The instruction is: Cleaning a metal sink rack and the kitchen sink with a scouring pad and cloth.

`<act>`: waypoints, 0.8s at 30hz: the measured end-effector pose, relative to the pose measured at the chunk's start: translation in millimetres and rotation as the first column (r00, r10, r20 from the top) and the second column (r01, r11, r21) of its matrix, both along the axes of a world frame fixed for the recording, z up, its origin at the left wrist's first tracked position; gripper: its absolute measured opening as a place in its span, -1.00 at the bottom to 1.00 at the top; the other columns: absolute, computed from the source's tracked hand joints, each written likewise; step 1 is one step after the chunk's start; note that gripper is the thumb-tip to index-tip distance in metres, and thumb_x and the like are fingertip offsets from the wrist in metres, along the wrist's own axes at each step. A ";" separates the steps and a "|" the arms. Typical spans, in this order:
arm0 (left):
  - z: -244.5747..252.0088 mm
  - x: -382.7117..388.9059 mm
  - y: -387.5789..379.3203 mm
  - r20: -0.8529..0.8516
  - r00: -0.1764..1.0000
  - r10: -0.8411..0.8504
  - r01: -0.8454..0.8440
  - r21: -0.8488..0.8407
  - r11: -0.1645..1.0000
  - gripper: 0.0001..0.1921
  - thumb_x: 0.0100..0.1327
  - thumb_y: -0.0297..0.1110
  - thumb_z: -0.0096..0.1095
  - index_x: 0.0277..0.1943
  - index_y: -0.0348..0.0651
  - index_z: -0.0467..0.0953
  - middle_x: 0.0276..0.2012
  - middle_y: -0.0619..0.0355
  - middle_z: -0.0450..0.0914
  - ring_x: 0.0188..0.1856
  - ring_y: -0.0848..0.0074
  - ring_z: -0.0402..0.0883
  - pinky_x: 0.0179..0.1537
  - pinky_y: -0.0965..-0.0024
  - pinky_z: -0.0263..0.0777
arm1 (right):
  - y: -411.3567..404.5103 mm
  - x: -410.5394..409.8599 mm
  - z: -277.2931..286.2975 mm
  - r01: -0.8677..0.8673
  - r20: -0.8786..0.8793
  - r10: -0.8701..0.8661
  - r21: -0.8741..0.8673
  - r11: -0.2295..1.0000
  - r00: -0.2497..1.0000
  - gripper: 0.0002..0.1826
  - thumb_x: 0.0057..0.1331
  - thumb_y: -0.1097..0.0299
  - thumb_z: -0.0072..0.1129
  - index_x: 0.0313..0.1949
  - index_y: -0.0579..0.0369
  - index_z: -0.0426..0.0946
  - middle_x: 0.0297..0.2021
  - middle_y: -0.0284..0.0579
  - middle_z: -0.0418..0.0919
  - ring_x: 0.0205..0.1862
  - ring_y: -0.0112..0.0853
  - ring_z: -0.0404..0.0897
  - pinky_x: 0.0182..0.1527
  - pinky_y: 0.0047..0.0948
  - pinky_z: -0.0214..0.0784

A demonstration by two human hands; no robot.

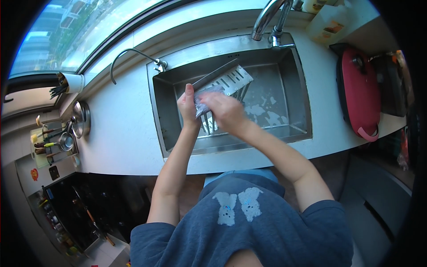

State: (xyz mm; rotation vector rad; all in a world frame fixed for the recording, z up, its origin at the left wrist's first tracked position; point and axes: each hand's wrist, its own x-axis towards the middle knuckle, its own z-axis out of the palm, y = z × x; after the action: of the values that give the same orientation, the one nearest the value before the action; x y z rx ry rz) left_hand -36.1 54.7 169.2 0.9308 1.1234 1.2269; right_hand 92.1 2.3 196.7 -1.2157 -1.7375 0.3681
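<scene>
A slotted stainless-steel rack (234,80) with metal bars is held tilted over the sink (277,80). My left hand (187,108) grips its near left end, thumb up along the edge. In my right hand (227,110) is a crumpled greyish cloth (208,95), pressed against the slotted face; the fingers are blurred. The cloth and both hands cover part of the rack. Patches of white suds lie on the sink floor, right of the rack.
Behind the sink rise a chrome faucet (267,20) and, to the left, a thin curved spout (125,51). A red appliance (360,90) and a translucent jug (327,26) stand at right. Pot lids (81,119) and hanging utensils (66,142) are at far left.
</scene>
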 end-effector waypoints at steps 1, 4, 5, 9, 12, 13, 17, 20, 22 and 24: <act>0.4 -0.8 -2.7 0.054 0.998 0.027 -0.027 -0.009 1.000 -0.54 0.33 0.00 0.06 -0.38 -0.31 0.55 -0.50 0.27 0.52 -0.49 0.74 0.39 -0.47 0.61 0.24 | 4.4 9.5 -3.3 -0.004 0.083 0.005 -0.004 1.000 0.997 -0.66 0.03 0.66 -0.02 -0.17 0.12 0.51 -0.18 -0.01 0.58 -0.11 -0.14 0.57 -0.06 -0.28 0.43; -4.2 -3.0 -2.0 0.101 0.994 0.045 -0.046 0.003 0.999 -0.55 0.35 -0.01 0.03 -0.38 -0.29 0.53 -0.52 0.28 0.50 -0.52 0.74 0.38 -0.49 0.60 0.24 | 33.6 45.1 -12.3 0.159 0.129 -0.145 -0.104 0.982 0.981 -0.64 0.01 0.67 -0.04 -0.18 0.13 0.50 -0.23 0.02 0.58 -0.18 -0.11 0.57 -0.10 -0.25 0.43; -7.4 -4.1 -0.2 0.114 0.992 0.059 -0.060 0.009 0.998 -0.55 0.35 0.00 0.04 -0.40 -0.28 0.53 -0.53 0.29 0.49 -0.53 0.73 0.37 -0.50 0.60 0.23 | 36.3 48.1 -10.3 0.238 0.146 -0.213 -0.181 0.954 0.966 -0.65 0.00 0.67 -0.04 -0.19 0.14 0.50 -0.24 0.02 0.57 -0.20 -0.09 0.57 -0.12 -0.24 0.42; -1.0 -7.9 -0.2 0.042 0.999 0.022 -0.021 -0.019 1.000 -0.54 0.34 0.02 0.03 -0.47 -0.23 0.50 -0.58 0.31 0.46 -0.55 0.75 0.34 -0.54 0.61 0.16 | 14.5 -23.9 7.7 -0.036 -0.025 0.033 -0.129 0.991 0.999 -0.69 0.02 0.63 -0.03 -0.21 0.14 0.50 -0.25 0.03 0.57 -0.19 -0.07 0.55 -0.12 -0.23 0.41; -7.8 -11.1 0.2 0.038 0.999 0.039 -0.041 0.064 0.997 -0.52 0.36 0.04 -0.01 -0.48 -0.23 0.49 -0.58 0.30 0.46 -0.56 0.75 0.34 -0.57 0.61 0.15 | 15.2 -20.9 3.4 -0.024 0.059 0.032 -0.129 0.991 0.998 -0.71 0.05 0.60 -0.02 -0.21 0.12 0.52 -0.25 0.02 0.58 -0.19 -0.09 0.56 -0.13 -0.26 0.42; -5.5 -8.9 -3.1 0.013 0.997 0.072 -0.073 0.123 0.990 -0.51 0.36 0.04 -0.03 -0.49 -0.22 0.48 -0.58 0.29 0.46 -0.56 0.75 0.34 -0.58 0.60 0.14 | 17.5 -5.9 -1.5 0.002 0.103 0.012 -0.139 0.990 0.995 -0.72 0.05 0.60 -0.02 -0.21 0.11 0.53 -0.25 0.01 0.58 -0.19 -0.10 0.57 -0.13 -0.26 0.43; -34.6 -26.8 3.4 0.001 0.999 0.048 -0.048 0.089 0.995 -0.45 0.37 0.07 -0.08 -0.56 -0.25 0.44 -0.60 0.29 0.43 -0.54 0.73 0.33 -0.54 0.57 0.16 | 33.4 35.2 -5.9 0.240 0.183 -0.203 -0.207 0.949 0.962 -0.65 -0.02 0.68 -0.06 -0.23 0.13 0.55 -0.28 0.00 0.60 -0.22 -0.12 0.58 -0.14 -0.25 0.43; -18.0 -10.0 3.0 0.009 1.000 0.029 -0.029 0.062 0.998 -0.44 0.38 0.07 -0.08 -0.62 -0.22 0.36 -0.64 0.33 0.34 -0.56 0.72 0.22 -0.56 0.54 0.08 | 12.4 -17.0 -3.8 0.055 0.069 -0.049 -0.088 0.995 0.996 -0.62 -0.03 0.65 -0.05 -0.17 0.14 0.51 -0.20 0.05 0.56 -0.11 -0.10 0.54 -0.01 -0.23 0.37; -15.9 -12.3 0.6 0.050 0.999 0.017 -0.018 0.034 0.999 -0.44 0.38 0.06 -0.07 -0.61 -0.22 0.39 -0.64 0.33 0.36 -0.56 0.73 0.24 -0.56 0.55 0.10 | 8.4 -30.1 5.6 -0.013 0.073 0.022 -0.131 0.991 0.997 -0.60 -0.03 0.66 -0.06 -0.14 0.13 0.49 -0.15 0.03 0.55 -0.06 -0.11 0.53 0.03 -0.23 0.35; -33.4 -22.3 5.8 -0.005 1.000 0.018 -0.018 0.076 0.997 -0.45 0.37 0.06 -0.07 -0.57 -0.24 0.44 -0.62 0.31 0.42 -0.56 0.72 0.30 -0.56 0.56 0.16 | 10.4 -10.9 5.5 -0.017 0.132 0.041 -0.179 0.984 0.990 -0.59 -0.01 0.67 -0.08 -0.12 0.13 0.50 -0.14 0.02 0.56 -0.07 -0.11 0.54 0.01 -0.24 0.37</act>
State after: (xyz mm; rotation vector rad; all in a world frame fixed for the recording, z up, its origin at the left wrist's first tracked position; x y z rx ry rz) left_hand -58.3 60.5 135.8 0.9838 1.0975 1.2903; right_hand 81.2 12.7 202.3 -1.3700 -1.8716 0.4761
